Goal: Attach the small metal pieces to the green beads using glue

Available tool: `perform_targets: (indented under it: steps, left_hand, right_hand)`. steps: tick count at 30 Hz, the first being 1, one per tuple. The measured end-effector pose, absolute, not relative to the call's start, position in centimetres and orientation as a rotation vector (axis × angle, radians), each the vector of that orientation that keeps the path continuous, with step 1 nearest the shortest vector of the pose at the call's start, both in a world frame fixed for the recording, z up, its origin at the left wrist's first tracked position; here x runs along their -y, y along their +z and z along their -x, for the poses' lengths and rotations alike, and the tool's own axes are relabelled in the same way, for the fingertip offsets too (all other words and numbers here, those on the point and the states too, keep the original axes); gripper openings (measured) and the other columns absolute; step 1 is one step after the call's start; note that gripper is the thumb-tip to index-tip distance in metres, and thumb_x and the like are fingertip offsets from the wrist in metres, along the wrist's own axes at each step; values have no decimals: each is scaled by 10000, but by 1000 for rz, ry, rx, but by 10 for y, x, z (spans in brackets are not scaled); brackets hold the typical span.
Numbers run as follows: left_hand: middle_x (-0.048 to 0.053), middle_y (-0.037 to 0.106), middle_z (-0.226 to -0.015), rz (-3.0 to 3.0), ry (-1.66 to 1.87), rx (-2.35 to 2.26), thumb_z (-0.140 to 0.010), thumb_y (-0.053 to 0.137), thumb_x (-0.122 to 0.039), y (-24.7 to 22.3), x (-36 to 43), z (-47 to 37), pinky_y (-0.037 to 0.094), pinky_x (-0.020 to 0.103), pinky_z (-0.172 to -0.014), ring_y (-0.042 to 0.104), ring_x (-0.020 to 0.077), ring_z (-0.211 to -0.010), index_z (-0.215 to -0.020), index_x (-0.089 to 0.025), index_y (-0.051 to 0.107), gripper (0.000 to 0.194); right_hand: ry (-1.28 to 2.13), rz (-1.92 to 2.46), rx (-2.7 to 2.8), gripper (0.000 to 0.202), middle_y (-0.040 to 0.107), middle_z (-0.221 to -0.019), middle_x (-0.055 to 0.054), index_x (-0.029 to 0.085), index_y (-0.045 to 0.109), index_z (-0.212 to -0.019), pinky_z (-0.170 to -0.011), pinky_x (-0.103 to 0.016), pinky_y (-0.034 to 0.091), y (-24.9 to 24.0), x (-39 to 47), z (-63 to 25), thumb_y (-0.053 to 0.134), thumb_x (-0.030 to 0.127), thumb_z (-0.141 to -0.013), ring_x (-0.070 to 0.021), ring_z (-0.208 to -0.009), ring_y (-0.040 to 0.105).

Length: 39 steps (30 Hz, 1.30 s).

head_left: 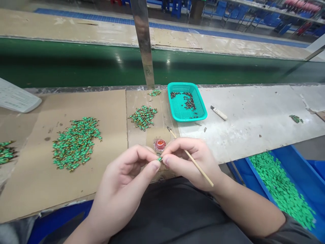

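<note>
Between thumb and forefinger, my left hand (129, 179) pinches a small green piece (159, 159) with a dark or golden end. Meeting it from the other side, my right hand (195, 162) has its thumb and forefinger closed at the piece's tip; whether they grip a separate tiny part is too small to tell. A thin wooden-handled paintbrush (199, 167) also rests in my right hand, its bristle end pointing away from me. Just beyond my fingertips sits a small round pot of red-orange liquid (160, 144). Past it lies a pile of green and gold pieces (144, 117).
A larger pile of the pieces (77, 142) covers cardboard (111, 125) at left. A teal basket (187, 118) holds tiny dark parts. Right of it lies a white-handled tool (218, 113). A blue bin (291, 162) with green pieces stands low right. A metal post (143, 40) rises behind.
</note>
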<state>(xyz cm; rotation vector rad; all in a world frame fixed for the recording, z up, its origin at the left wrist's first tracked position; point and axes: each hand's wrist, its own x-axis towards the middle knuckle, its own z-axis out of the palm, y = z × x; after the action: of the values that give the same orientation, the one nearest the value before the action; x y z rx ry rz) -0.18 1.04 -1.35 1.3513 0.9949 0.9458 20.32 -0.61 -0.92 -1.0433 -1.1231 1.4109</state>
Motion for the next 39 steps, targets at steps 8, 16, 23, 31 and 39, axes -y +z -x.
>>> perform_targets:
  steps: [8,16,23,31,39]
  left_hand:
    - [-3,778,-778,-1244,875,-1024,-962,897,-260,-11,-15,3,584,179,-643,681,145,-698,-830,-260,850,140]
    - [1,739,-754,-1242,878,-1018,-972,880,-282,-7,-13,0,557,212,-636,632,154,-689,-819,-246,821,168]
    - [5,725,-752,-1225,876,-1023,-966,880,-291,-7,-13,0,551,220,-640,629,155,-694,-814,-233,809,178]
    - [3,722,-749,-1222,876,-1015,-971,880,-293,-6,-12,-1,558,218,-646,630,154,-697,-807,-232,803,191]
    - [1,711,-725,-1220,868,-1031,-955,897,-300,-7,-13,-2,542,206,-619,610,148,-673,-801,-237,816,186]
  right_hand:
    - [1522,1078,1039,89,665,-682,30,189,785,-796,-526,-218,428,-6,1,-201,839,203,-866,-103,-587,520]
    - [1433,1103,1125,125,647,-704,21,207,769,-789,-545,-239,444,-7,7,-200,824,222,-900,-127,-627,547]
    - [1351,1151,1185,125,698,-728,-4,212,794,-806,-544,-262,475,-8,6,-200,819,251,-922,-147,-627,589]
    - [1327,1138,1190,130,698,-729,0,212,801,-805,-538,-258,472,-9,8,-198,808,253,-928,-138,-610,580]
    - [1323,1149,1181,123,690,-702,3,215,796,-797,-528,-256,461,-13,8,-198,826,257,-910,-140,-600,571]
